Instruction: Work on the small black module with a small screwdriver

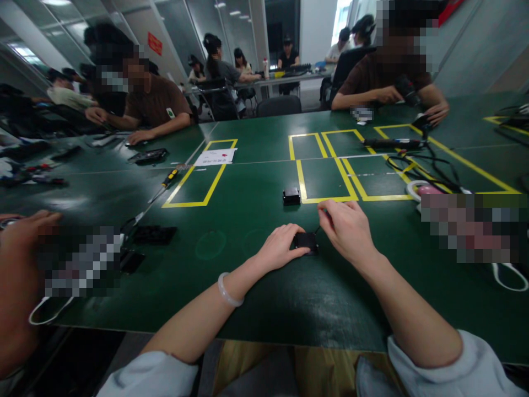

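Observation:
A small black box-shaped part (306, 242) lies on the green table (256, 298) between my hands. My left hand (283, 246) grips its left side, thumb at the near edge and fingers at the far edge. My right hand (346, 227) is closed in a pinch above and right of the part, around a thin dark tool (317, 230) that slants down to the part's right corner. Most of the tool is hidden by the fingers. A second small black block (291, 196) stands a little beyond my left hand.
Yellow tape frames (328, 200) mark the table ahead. Leftward are a yellow-black screwdriver (169, 177), black trays (155, 235) and a person's hand (31, 231). Cables (442, 171) and a tape roll (413, 190) lie right. Two people work across the table.

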Demonstrator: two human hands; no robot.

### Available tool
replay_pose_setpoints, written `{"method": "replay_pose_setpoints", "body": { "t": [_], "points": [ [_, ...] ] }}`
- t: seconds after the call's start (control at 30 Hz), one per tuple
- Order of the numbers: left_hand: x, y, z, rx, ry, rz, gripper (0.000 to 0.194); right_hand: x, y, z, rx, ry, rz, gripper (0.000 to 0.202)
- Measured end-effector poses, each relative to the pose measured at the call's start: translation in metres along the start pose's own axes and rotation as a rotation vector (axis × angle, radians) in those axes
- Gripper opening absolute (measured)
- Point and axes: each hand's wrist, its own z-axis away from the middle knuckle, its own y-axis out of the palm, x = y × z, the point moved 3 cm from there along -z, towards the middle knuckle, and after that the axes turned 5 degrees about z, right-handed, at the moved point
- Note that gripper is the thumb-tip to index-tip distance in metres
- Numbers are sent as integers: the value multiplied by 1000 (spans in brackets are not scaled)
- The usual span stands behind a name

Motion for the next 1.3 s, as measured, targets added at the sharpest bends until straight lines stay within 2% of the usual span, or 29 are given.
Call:
{"method": "replay_pose_setpoints", "body": {
  "t": [1.3],
  "points": [
    [1,1,0,-2,6,-5,36,1,-2,0,-16,-7,-15,18]
  ]
}}
